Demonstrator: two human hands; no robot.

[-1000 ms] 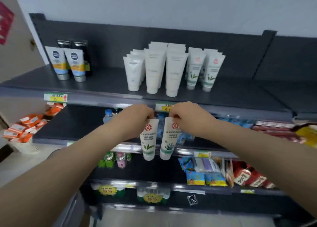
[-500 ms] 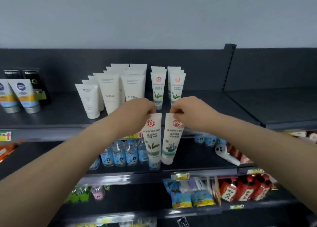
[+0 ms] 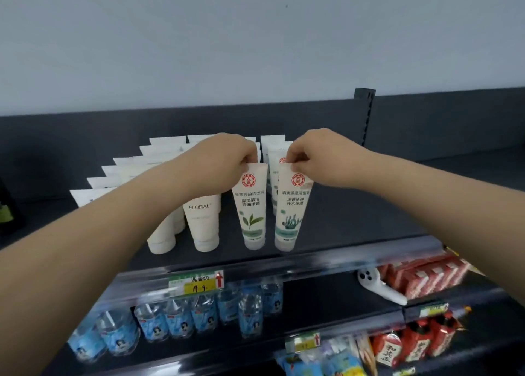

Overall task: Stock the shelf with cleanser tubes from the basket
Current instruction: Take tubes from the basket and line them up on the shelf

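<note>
Left hand (image 3: 227, 162) is pinching the crimped top edge of the green-leaf cleanser tube (image 3: 251, 210). Right hand (image 3: 315, 159) is pinching the crimp of the seaweed cleanser tube (image 3: 292, 213). Both tubes are hanging cap-down, labels out, side by side but apart. They're over the front strip of the top shelf (image 3: 355, 227), just right of the FLORAL tube (image 3: 203, 219). Can't tell if the caps are seated or just above the shelf. Basket isn't in view.

Step as I'm reading it: standing both on their caps in front of the same-brand tubes (image 3: 277, 154) behind.

How I'm approaching it:
- Lowering straight down with the tubes vertical until each cap is sitting flat. A tilted cap probably means a tip-over.
- Lining each tube up with its own row, labels facing out.
- Keeping the green-leaf tube clear of the FLORAL tube. The rows are packed and look likely to domino.
- Watching the front edge. The caps look near the lip, so I'm biasing slightly back.
- Letting go one hand at a time, fingers opening upward off the crimp, not sideways.
- Checking each tube is standing before pulling away.
</note>
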